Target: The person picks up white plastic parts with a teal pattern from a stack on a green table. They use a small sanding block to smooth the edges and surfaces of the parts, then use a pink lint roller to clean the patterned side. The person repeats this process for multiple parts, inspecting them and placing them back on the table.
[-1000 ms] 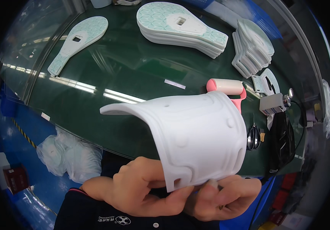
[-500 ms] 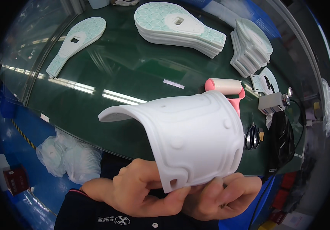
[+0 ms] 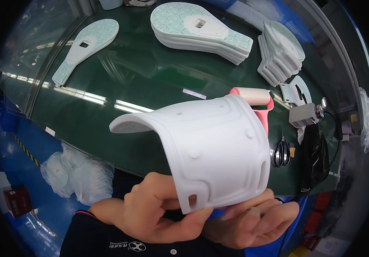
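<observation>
A white moulded panel (image 3: 214, 145), curved into an arch, fills the middle of the view above my lap. It has raised ribs, round bumps and a small slot near its lower left corner. My left hand (image 3: 163, 210) grips that corner, thumb in front and fingers behind. Under the lower right edge is my right hand (image 3: 253, 218), its fingers curled and thumb bent in toward them. Part of its index finger passes behind the panel, and whatever lies between the fingertips cannot be made out.
On the green table (image 3: 137, 85) lie a paddle-shaped pad (image 3: 92, 36), a stack of similar pads (image 3: 188, 25) and another stack (image 3: 281, 51). A pink-handled roller (image 3: 253, 96), a dispenser bottle (image 3: 304, 115), scissors (image 3: 282, 152) and a black pouch (image 3: 315, 158) are at right.
The panel has shifted slightly up and left. My right hand has moved a little right, its thumb coming away from the panel's lower edge. My left hand keeps its grip.
</observation>
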Demonstrator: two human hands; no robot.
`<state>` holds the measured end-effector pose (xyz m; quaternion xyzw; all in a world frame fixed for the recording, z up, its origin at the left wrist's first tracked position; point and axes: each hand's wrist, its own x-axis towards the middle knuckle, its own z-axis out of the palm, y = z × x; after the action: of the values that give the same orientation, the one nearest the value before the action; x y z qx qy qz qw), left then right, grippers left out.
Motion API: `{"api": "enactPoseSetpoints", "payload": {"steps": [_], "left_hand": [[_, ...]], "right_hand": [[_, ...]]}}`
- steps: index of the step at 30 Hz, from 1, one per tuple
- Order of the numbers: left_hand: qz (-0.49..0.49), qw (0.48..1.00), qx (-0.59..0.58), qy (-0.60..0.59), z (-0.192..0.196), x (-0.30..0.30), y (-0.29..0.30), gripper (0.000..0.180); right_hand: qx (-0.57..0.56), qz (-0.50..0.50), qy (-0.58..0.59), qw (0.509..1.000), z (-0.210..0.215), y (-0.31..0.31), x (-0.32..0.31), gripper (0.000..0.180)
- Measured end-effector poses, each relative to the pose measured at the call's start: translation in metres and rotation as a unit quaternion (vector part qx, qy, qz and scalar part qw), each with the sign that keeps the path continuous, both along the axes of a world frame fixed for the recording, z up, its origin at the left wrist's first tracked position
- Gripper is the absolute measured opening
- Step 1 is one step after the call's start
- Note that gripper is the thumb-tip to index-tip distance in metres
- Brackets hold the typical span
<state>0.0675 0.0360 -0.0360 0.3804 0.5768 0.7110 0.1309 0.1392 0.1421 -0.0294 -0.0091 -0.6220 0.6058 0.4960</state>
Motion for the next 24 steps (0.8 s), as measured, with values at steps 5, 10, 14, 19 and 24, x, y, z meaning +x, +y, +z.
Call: {"api": "enactPoseSetpoints", "payload": {"steps": [5,10,14,19,24], "left_hand": [[0.006,1.000,-0.005,0.006,-0.001,0.000,0.000,0.034],[0.023,0.999,-0.006,0.022,-0.003,0.000,0.000,0.033],[-0.075,0.995,-0.059,0.024,0.011,-0.011,-0.001,0.034],[0.021,0.999,0.011,0.022,0.002,0.000,0.003,0.034],[0.013,0.999,-0.045,0.005,0.000,-0.001,-0.005,0.033]], "right_hand": [[0.112,0.033,-0.125,0.985,0.007,0.003,0.004,0.015],[-0.037,0.002,-0.017,0.999,0.003,-0.007,-0.009,0.023],[0.057,0.016,-0.091,0.994,0.009,0.002,-0.001,0.022],[-0.054,0.071,-0.061,0.994,0.013,0.006,0.001,0.022],[0.077,0.056,-0.088,0.992,0.009,0.006,-0.005,0.026]]}}
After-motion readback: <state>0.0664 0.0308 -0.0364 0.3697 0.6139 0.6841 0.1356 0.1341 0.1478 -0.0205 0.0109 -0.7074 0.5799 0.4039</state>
